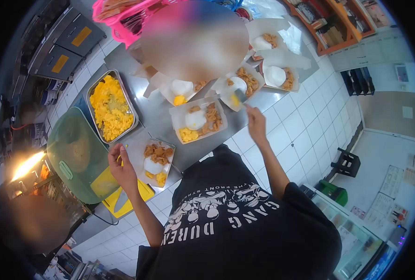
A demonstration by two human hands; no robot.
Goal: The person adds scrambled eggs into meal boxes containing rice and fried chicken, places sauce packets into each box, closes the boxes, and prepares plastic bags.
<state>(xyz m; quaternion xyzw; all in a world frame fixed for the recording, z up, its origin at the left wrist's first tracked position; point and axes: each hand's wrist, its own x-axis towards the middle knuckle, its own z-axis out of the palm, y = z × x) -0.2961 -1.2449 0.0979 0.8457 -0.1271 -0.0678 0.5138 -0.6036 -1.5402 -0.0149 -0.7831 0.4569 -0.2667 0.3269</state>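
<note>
My right hand is closed on the handle of a spatula, whose blade is over a paper box with rice and fried pieces. My left hand is beside the metal tray of yellow scrambled egg; its fingers are bent, and whether they hold anything is too small to tell. Right of it sits a box of fried pieces, rice and egg. A filled box stands at the middle of the steel table. Further boxes stand behind, one at the right.
A green translucent lid lies left of my left hand, by a yellow cutting board with a knife. A pink basket stands at the back. Bright flame or light shows at the far left.
</note>
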